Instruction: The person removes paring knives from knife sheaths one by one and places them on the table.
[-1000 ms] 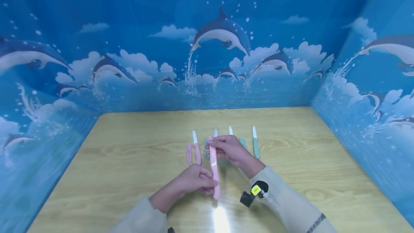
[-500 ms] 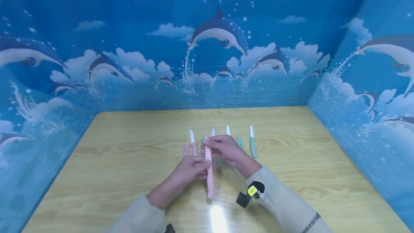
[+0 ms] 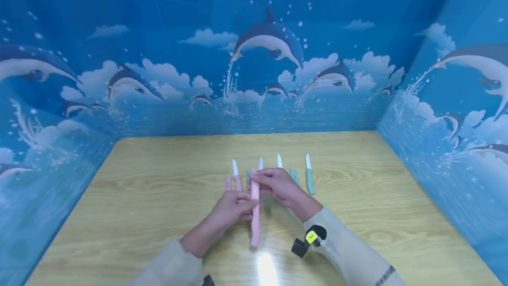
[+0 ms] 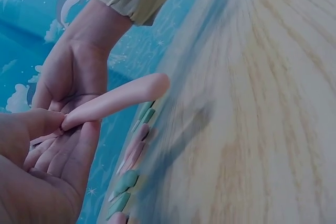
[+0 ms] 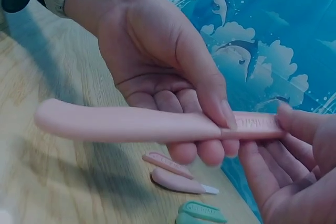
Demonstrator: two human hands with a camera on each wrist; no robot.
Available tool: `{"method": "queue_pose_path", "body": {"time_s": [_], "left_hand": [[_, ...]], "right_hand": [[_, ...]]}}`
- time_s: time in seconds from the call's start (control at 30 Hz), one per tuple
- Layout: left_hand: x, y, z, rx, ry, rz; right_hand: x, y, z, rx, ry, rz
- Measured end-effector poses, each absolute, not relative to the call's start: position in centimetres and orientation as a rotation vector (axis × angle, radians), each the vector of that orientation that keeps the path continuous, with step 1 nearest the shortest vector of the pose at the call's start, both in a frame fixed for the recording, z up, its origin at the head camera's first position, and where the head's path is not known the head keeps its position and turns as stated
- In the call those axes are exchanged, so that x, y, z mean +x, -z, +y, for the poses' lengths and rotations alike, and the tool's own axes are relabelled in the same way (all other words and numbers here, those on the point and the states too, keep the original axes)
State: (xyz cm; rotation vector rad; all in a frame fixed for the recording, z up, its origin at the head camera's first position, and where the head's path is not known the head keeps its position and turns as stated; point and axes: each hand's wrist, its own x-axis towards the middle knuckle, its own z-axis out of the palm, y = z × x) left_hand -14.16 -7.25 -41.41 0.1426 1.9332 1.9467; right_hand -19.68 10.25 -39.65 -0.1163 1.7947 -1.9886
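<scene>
A pink-handled knife (image 3: 255, 231), its blade hidden inside a pink sheath (image 3: 255, 187), is held above the table by both hands. My left hand (image 3: 232, 208) pinches it where handle and sheath meet, thumb on top. With thumb and fingers my right hand (image 3: 278, 184) grips the sheath's far end. In the right wrist view, the pink handle (image 5: 126, 123) and the raised-lettered sheath (image 5: 257, 124) meet with no blade showing between them. The left wrist view shows the handle (image 4: 118, 99) sticking out from the fingers.
Behind the hands lie a bare pink knife (image 3: 237, 175), a pink sheath (image 3: 228, 183), green sheaths (image 3: 294, 175), a green knife (image 3: 310, 175) and two more blades (image 3: 279, 161), partly hidden. Dolphin-printed blue curtains (image 3: 158, 118) surround the wooden table (image 3: 139, 189).
My left hand has shifted from the handle up to the joint with the sheath. The pale gap seen between handle and sheath no longer shows. My right hand keeps its grip.
</scene>
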Motion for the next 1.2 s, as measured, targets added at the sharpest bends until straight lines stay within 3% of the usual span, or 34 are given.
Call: {"method": "queue_pose_path", "body": {"time_s": [0.27, 0.63, 1.2], "left_hand": [[-15.1, 40.0, -8.6, 0.081, -1.994, 1.99], [-15.7, 39.5, -8.9, 0.05, -2.041, 2.02], [-15.7, 39.9, -8.4, -0.059, -2.061, 2.089]], "right_hand": [[-18.0, 40.9, 12.1, -0.171, 1.978, 1.731], [-13.8, 42.0, 10.0, -0.213, 1.854, 1.656], [-13.7, 43.0, 10.1, -0.183, 1.831, 1.748]]}}
